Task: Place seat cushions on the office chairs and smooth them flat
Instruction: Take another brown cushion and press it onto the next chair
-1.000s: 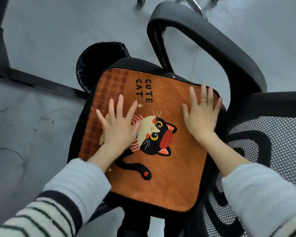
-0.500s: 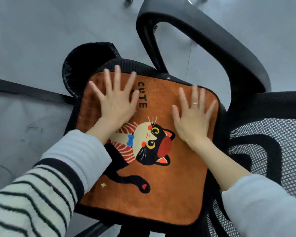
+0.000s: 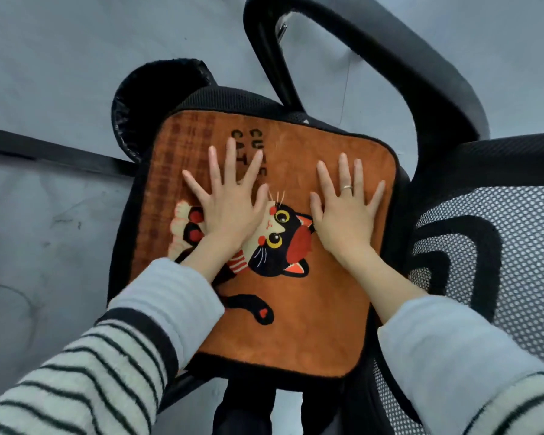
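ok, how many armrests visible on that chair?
1: the black armrest arches over the seat's far side, beyond the orange cushion. A second may lie out of frame toward the camera.

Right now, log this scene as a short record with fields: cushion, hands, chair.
cushion: orange cat cushion lies flat on the seat, black edge showing around it
left hand: left hand pressed flat, fingers spread, partly covering the printed text and the cat's body
right hand: right hand pressed flat, fingers spread, ring on one finger, beside the cat's head
grip: neither hand grips anything
chair: office chair with mesh backrest; armrest arches beyond the cushion
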### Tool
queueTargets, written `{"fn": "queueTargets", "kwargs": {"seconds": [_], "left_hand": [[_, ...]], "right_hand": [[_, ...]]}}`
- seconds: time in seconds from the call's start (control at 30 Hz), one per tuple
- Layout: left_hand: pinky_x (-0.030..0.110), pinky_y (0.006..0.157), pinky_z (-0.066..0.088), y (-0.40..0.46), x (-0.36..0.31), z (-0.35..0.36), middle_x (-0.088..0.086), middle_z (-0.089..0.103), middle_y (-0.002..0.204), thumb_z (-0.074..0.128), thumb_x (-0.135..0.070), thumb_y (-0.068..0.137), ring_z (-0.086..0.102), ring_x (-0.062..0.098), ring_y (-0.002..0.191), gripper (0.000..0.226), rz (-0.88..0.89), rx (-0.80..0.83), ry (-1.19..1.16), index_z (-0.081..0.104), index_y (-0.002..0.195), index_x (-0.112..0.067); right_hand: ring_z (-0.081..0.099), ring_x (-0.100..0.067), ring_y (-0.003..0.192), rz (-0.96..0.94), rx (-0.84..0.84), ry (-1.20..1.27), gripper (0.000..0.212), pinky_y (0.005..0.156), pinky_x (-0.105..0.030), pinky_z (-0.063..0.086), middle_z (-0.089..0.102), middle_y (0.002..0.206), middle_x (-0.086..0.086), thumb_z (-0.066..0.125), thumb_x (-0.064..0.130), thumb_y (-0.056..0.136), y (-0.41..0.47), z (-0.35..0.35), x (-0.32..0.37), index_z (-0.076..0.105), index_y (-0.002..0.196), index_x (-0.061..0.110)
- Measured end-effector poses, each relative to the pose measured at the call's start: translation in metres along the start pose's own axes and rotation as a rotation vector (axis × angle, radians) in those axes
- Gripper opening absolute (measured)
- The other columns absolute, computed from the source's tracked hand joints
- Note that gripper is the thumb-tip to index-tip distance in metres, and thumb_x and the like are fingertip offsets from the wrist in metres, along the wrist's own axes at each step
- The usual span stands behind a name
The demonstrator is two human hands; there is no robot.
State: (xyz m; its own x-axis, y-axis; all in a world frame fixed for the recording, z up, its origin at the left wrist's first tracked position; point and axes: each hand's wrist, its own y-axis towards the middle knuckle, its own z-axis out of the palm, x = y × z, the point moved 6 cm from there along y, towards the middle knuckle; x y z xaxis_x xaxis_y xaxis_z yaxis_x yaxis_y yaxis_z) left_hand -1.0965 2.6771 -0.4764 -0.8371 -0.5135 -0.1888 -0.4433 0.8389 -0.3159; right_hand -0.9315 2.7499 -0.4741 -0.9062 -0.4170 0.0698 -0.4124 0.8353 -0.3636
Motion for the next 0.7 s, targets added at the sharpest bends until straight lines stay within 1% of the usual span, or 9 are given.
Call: {"fn": "queueTargets", "kwargs": {"seconds": [0.1, 0.17, 0.27, 0.37, 0.5, 0.53, 0.6, 0.67, 0.7], "left_hand": [[0.073, 0.105, -0.003, -0.053, 0.047, 0.003, 0.006, -0.004, 0.159, 0.036, -0.052, 0.092, -0.007, 0.032, 0.145, 0.059, -0.212, -0.006, -0.028, 0.016, 0.145, -0.041], [0.073, 0.104, -0.001, -0.074, 0.067, 0.010, 0.008, 0.000, 0.159, 0.037, -0.052, 0.091, -0.004, 0.032, 0.146, 0.059, -0.279, -0.011, -0.032, 0.018, 0.145, -0.039], [0.073, 0.104, -0.001, -0.077, 0.070, 0.021, 0.009, 0.003, 0.158, 0.028, -0.053, 0.090, 0.000, 0.032, 0.146, 0.059, -0.276, -0.051, 0.059, 0.017, 0.146, -0.039], [0.071, 0.104, -0.003, -0.073, 0.070, 0.028, 0.009, 0.004, 0.158, 0.027, -0.051, 0.091, 0.001, 0.033, 0.146, 0.058, -0.281, -0.082, 0.077, 0.014, 0.146, -0.040], [0.072, 0.105, -0.001, -0.084, 0.069, 0.024, 0.007, 0.002, 0.159, 0.027, -0.050, 0.093, -0.001, 0.031, 0.146, 0.057, -0.270, -0.035, 0.033, 0.011, 0.146, -0.039], [0.073, 0.104, -0.002, -0.091, 0.070, 0.025, 0.005, 0.000, 0.159, 0.026, -0.051, 0.093, -0.004, 0.030, 0.146, 0.057, -0.306, -0.015, -0.007, 0.010, 0.146, -0.040], [0.075, 0.103, -0.003, -0.115, 0.071, 0.026, 0.001, -0.008, 0.159, 0.027, -0.055, 0.092, -0.011, 0.029, 0.145, 0.061, -0.473, 0.028, -0.102, 0.003, 0.146, -0.041], [0.076, 0.101, -0.002, -0.144, 0.072, 0.030, -0.001, -0.013, 0.158, 0.028, -0.058, 0.091, -0.015, 0.028, 0.144, 0.066, -0.636, 0.062, -0.175, -0.005, 0.146, -0.042], [0.076, 0.101, -0.001, -0.154, 0.071, 0.033, -0.001, -0.014, 0.158, 0.028, -0.059, 0.091, -0.017, 0.028, 0.144, 0.067, -0.675, 0.075, -0.191, -0.008, 0.145, -0.043]], "right_hand": [[0.001, -0.026, 0.148, 0.147, 0.014, 0.080, 0.055, 0.113, -0.062, 0.003, 0.005, 0.160, -0.005, 0.027, 0.047, 0.097, -0.043, 0.007, -0.015, 0.017, 0.149, 0.032], [0.003, -0.026, 0.148, 0.193, -0.007, 0.113, 0.058, 0.113, -0.063, 0.003, 0.006, 0.160, -0.005, 0.026, 0.051, 0.095, -0.062, 0.018, -0.014, 0.017, 0.149, 0.032], [0.004, -0.028, 0.147, 0.230, -0.052, 0.086, 0.061, 0.113, -0.062, 0.000, 0.006, 0.160, -0.007, 0.019, 0.051, 0.093, -0.064, 0.034, -0.013, 0.014, 0.150, 0.030], [0.008, -0.030, 0.147, 0.233, -0.109, 0.052, 0.061, 0.112, -0.061, 0.000, 0.009, 0.159, -0.009, 0.021, 0.049, 0.093, -0.060, 0.041, -0.014, 0.015, 0.150, 0.028], [0.004, -0.029, 0.147, 0.226, -0.065, 0.082, 0.061, 0.114, -0.058, -0.002, 0.006, 0.159, -0.010, 0.019, 0.049, 0.094, -0.066, 0.037, -0.012, 0.013, 0.150, 0.026], [0.003, -0.029, 0.147, 0.227, -0.061, 0.120, 0.062, 0.115, -0.056, -0.002, 0.006, 0.159, -0.010, 0.017, 0.049, 0.093, -0.069, 0.036, -0.009, 0.015, 0.150, 0.024], [0.002, -0.026, 0.148, 0.253, -0.049, 0.198, 0.064, 0.117, -0.053, -0.001, 0.006, 0.159, -0.008, 0.016, 0.050, 0.092, -0.086, 0.035, -0.002, 0.017, 0.150, 0.024], [0.001, -0.024, 0.148, 0.292, -0.025, 0.228, 0.063, 0.117, -0.053, -0.003, 0.005, 0.160, -0.006, 0.017, 0.052, 0.092, -0.115, 0.044, 0.006, 0.015, 0.150, 0.026], [0.001, -0.023, 0.148, 0.303, -0.015, 0.223, 0.063, 0.116, -0.053, -0.004, 0.005, 0.160, -0.006, 0.019, 0.052, 0.092, -0.129, 0.051, 0.009, 0.013, 0.150, 0.027]]}}
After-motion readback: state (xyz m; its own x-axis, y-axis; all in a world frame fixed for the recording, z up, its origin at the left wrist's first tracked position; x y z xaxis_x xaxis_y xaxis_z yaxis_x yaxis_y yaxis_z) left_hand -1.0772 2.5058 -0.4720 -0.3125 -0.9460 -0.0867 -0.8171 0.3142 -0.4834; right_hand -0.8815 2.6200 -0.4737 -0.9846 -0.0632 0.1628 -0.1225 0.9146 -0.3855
